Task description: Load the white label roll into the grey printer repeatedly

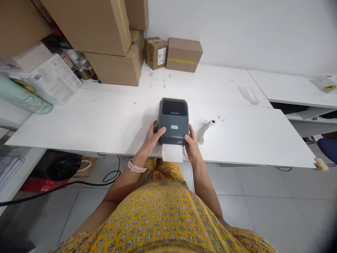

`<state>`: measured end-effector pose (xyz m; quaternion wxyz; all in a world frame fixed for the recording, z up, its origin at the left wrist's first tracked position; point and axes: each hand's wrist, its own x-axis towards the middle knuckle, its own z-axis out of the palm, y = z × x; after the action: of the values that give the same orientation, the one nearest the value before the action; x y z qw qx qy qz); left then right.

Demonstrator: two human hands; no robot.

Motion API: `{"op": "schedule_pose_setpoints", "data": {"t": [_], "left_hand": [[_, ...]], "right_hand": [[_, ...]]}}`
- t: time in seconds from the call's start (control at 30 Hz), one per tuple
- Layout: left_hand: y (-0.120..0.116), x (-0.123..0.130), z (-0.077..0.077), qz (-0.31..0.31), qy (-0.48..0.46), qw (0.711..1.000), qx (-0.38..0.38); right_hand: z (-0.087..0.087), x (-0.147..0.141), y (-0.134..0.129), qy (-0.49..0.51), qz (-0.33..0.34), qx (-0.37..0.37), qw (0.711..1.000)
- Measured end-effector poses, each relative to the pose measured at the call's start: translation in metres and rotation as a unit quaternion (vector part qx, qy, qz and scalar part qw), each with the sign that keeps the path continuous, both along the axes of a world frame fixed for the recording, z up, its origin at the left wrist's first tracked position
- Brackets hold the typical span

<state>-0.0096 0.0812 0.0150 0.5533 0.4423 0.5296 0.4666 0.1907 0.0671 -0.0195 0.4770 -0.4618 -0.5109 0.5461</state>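
A dark grey label printer (173,123) sits on the white table near its front edge, its lid down. A blank white label strip (172,153) sticks out of its front and hangs past the table edge. My left hand (153,137) grips the printer's left side, thumb on the top. On the opposite side, my right hand (192,143) holds the front right corner, its thumb on top as well. The fingers under and behind the casing are partly hidden. To the right of the printer lies a small paper roll core (209,127) with a loose white strip.
Cardboard boxes (113,68) are stacked at the back left, with two smaller boxes (184,54) by the wall. A mint green bottle (25,95) lies at the far left beside a white box (56,79). A black cable (86,182) runs below the table.
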Motion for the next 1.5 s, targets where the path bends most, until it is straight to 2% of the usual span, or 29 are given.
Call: {"op": "schedule_pose_setpoints", "data": {"t": [0.1, 0.33, 0.47, 0.53, 0.6, 0.67, 0.7, 0.8, 0.87, 1.0, 1.13, 1.23, 1.37, 1.43, 1.5], "left_hand": [[-0.001, 0.0, 0.0, 0.002, -0.009, 1.0, 0.025], [0.004, 0.004, -0.01, 0.032, 0.002, 0.997, 0.064], [0.003, 0.005, -0.01, 0.028, 0.015, 0.997, 0.07], [-0.01, 0.005, -0.01, 0.048, 0.036, 0.996, 0.071], [-0.035, 0.004, -0.011, 0.111, 0.081, 0.987, 0.084], [-0.063, 0.002, -0.015, 0.198, 0.122, 0.969, 0.083], [-0.076, 0.002, -0.017, 0.193, 0.12, 0.972, 0.058], [-0.097, 0.006, -0.021, 0.011, 0.058, 0.997, -0.055], [-0.096, 0.011, -0.019, -0.056, -0.007, 0.992, -0.115], [-0.083, 0.02, -0.006, -0.054, -0.1, 0.982, -0.151], [-0.08, 0.021, -0.001, -0.058, -0.134, 0.977, -0.156], [-0.083, 0.019, -0.005, -0.06, -0.123, 0.978, -0.16], [-0.086, 0.008, -0.005, -0.103, -0.044, 0.984, -0.136], [-0.083, -0.001, -0.001, -0.069, 0.009, 0.993, -0.091], [-0.078, -0.009, 0.001, 0.028, 0.045, 0.998, -0.026]], "right_hand": [[0.0, -0.002, -0.002, 0.007, -0.038, 0.001, 0.999], [-0.001, -0.006, -0.003, -0.019, -0.059, 0.024, 0.998], [0.003, -0.007, -0.004, -0.03, -0.053, 0.028, 0.998], [0.007, -0.006, -0.005, -0.039, -0.056, 0.047, 0.997], [0.011, -0.005, -0.006, -0.057, -0.059, 0.071, 0.994], [0.013, -0.005, -0.007, -0.065, -0.057, 0.087, 0.993], [0.013, -0.005, -0.007, -0.062, -0.056, 0.09, 0.992], [0.011, -0.004, -0.006, -0.04, -0.065, 0.097, 0.992], [0.009, -0.004, -0.006, -0.034, -0.069, 0.098, 0.992], [0.008, -0.004, -0.006, -0.026, -0.072, 0.09, 0.993], [0.009, -0.003, -0.004, -0.013, -0.075, 0.083, 0.994], [0.007, -0.002, -0.003, -0.021, -0.073, 0.082, 0.994], [0.009, -0.005, -0.007, -0.078, -0.08, 0.105, 0.988], [0.017, -0.007, -0.012, -0.16, -0.11, 0.147, 0.97], [0.027, -0.01, -0.017, -0.273, -0.136, 0.218, 0.927]]}}
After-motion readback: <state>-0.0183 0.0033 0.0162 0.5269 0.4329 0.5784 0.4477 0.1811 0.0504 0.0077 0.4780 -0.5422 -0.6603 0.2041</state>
